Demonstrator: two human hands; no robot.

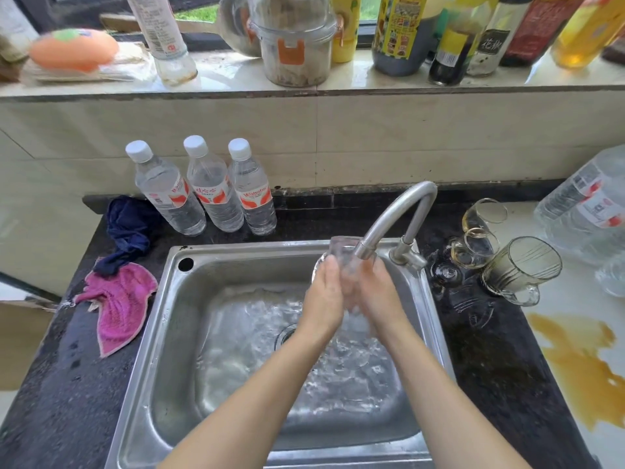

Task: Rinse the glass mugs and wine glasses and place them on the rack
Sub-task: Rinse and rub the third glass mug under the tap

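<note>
Under the tap [395, 218], my left hand [323, 296] and right hand [378, 292] grip 1 glass [343, 252]; wet, slippery, fragile, so I hold its body.

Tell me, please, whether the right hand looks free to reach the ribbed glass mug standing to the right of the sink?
Probably not yet. The right hand and the left hand both hold a clear glass under the curved metal tap. The path to the ribbed glass mug looks open otherwise.
</note>
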